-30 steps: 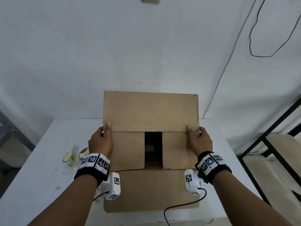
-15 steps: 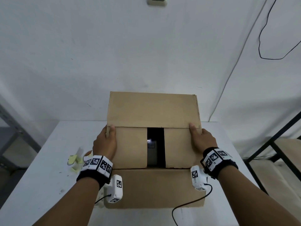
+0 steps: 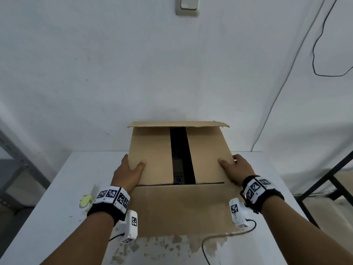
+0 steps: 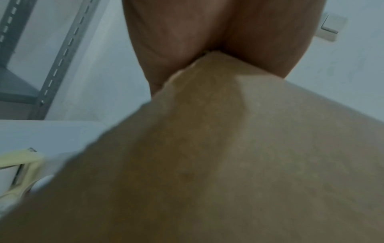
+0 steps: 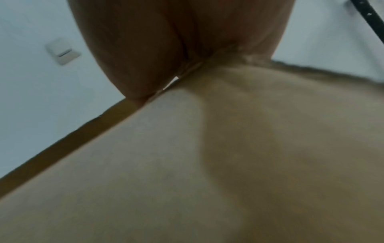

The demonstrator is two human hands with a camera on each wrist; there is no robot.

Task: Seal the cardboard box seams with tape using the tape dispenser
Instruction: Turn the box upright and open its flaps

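Observation:
A brown cardboard box stands on the white table. Its two inner flaps lie flat with a dark gap between them. The far flap sticks up at the back, seen almost edge-on. The near flap hangs out toward me. My left hand grips the box's left edge, thumb on top. My right hand grips the right edge the same way. Both wrist views show a box edge wedged between thumb and fingers. A pale yellow tape dispenser lies left of my left wrist.
A black metal frame stands right of the table and a grey slotted rack to its left. A thin cable trails over the table's worn front edge. The wall with a switch is close behind the box.
Both hands let go of the far flap's corners and slid back to the box's side edges. The far flap swung up and back, uncovering more of the inner flaps and gap.

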